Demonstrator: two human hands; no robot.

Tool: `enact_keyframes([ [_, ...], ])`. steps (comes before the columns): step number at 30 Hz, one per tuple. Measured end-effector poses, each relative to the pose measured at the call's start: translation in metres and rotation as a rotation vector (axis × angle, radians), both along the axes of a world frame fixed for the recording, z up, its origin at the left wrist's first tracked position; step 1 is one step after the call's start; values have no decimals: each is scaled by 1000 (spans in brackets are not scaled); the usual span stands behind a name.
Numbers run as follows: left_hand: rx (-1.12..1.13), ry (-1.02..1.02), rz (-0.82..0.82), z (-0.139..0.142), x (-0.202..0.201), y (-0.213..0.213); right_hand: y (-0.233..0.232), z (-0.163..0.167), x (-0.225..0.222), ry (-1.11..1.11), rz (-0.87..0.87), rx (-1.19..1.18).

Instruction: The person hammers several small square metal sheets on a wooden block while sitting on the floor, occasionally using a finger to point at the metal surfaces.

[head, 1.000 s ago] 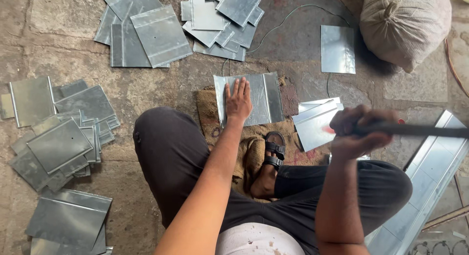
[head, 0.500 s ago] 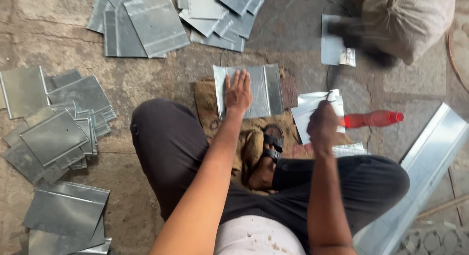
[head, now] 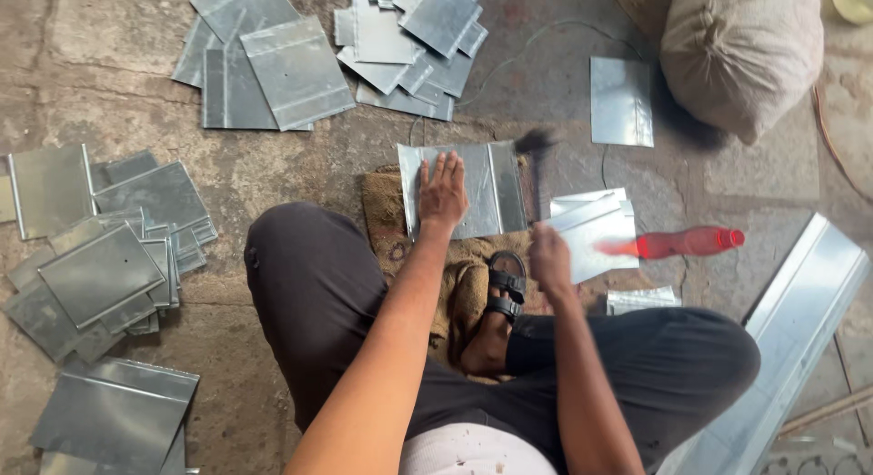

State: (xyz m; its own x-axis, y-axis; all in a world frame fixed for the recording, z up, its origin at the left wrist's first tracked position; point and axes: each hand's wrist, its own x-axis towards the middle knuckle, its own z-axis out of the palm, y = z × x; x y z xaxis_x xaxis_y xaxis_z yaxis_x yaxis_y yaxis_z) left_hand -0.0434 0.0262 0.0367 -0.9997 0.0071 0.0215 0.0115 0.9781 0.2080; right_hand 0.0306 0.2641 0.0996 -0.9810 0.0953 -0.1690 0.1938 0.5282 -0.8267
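My left hand (head: 443, 191) lies flat with fingers spread on the metal sheet (head: 473, 189), on the floor just beyond my knees. My right hand (head: 550, 257), fingers closed round the hammer (head: 535, 166), is at the sheet's right edge, where a fold runs near to far.

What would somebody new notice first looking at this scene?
Most likely the left hand pressed flat on a folded metal sheet that lies on sacking at the centre, while the right hand swings a blurred hammer at the sheet's right edge. Next come the heaps of cut metal sheets spread over the stone floor to the left and along the top, and a red bottle lying at right.
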Motion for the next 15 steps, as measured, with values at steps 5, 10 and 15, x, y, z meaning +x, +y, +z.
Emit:
enact_keyframes([
  [5,57,10,-17,-10,3,2,30,56,-7,326,-79,-492],
  [10,93,9,14,-14,25,7,35,53,-2,930,88,-669],
  [15,48,44,-15,-10,35,6,2,-28,25,444,18,-271],
])
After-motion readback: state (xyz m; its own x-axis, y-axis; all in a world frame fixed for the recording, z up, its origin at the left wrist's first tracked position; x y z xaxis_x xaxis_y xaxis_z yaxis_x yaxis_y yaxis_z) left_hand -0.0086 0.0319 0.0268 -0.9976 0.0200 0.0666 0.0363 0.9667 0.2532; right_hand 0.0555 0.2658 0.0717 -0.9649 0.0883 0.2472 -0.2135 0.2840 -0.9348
